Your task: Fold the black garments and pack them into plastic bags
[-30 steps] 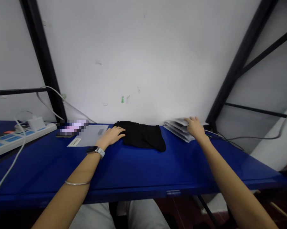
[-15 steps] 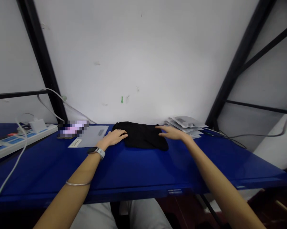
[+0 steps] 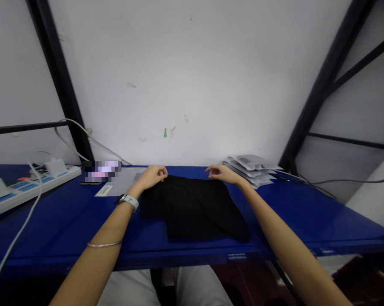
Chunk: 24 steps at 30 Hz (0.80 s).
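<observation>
A piece of black fabric (image 3: 198,208), perhaps a folded garment, lies spread on the blue table (image 3: 294,221) and reaches close to its front edge. At the fabric's upper left corner, my left hand (image 3: 152,176) has its thumb and fingers pinched on the edge. My right hand (image 3: 224,173) is over the upper right edge, fingers bent and thumb apart from them, with no fabric visible between. A watch (image 3: 128,202) and a thin bangle (image 3: 104,245) are on my left arm.
Left of the fabric lie a flat grey plastic bag (image 3: 120,180) and a blurred phone (image 3: 100,172). A white power strip (image 3: 22,189) with plugs and cables sits at the far left. Several grey packages (image 3: 252,168) are stacked by the wall behind my right hand. Black metal posts (image 3: 59,76) flank the table.
The black fabric has come toward me and now covers more of the table. My left fingers, laid out flat on it before, are curled at its edge. My right fingers have bent.
</observation>
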Motion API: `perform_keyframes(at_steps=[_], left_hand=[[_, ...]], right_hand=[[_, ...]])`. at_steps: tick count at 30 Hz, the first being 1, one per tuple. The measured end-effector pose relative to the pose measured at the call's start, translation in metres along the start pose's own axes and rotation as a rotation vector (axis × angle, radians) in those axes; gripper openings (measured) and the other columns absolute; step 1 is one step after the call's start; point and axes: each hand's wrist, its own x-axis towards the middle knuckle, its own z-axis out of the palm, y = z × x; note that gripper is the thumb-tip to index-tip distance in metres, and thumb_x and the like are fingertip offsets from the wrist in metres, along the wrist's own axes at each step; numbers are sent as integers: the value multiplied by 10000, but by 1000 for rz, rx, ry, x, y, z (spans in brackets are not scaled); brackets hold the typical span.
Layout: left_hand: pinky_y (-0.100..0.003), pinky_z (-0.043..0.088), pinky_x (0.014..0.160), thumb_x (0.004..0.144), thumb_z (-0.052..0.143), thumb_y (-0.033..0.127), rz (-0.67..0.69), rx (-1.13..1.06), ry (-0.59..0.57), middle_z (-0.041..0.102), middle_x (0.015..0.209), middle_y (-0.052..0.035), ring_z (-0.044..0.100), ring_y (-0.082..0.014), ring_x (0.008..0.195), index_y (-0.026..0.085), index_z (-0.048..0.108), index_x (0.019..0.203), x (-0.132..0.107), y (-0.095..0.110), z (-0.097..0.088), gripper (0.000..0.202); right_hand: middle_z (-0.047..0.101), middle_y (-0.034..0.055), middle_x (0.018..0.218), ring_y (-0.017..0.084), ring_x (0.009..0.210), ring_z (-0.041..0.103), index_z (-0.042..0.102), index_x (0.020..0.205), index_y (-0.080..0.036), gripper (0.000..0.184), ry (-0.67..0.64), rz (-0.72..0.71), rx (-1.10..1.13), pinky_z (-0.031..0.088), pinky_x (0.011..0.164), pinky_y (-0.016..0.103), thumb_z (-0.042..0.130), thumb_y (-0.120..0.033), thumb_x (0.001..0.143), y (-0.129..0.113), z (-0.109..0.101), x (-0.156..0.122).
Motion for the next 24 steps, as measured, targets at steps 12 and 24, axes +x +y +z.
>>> perform_keyframes(at_steps=[12, 24], left_hand=[[-459, 408, 919, 820, 537, 234, -217, 253, 292, 675, 1055, -91, 553, -287, 1053, 218, 643, 866, 12, -32, 20, 116], [-302, 442, 926, 775, 606, 463, 74, -243, -304, 577, 1314, -31, 542, -221, 1169, 258, 694, 890, -39, 8, -72, 251]], right_hand=[[652, 98, 1012, 270, 1025, 538, 607, 900, -180, 140, 305, 166, -484, 386, 873, 426, 480, -175, 843, 15, 26, 11], [709, 47, 939, 198, 883, 628, 698, 970, -218, 295, -199, 31, 47, 479, 793, 318, 518, -419, 851, -23, -55, -55]])
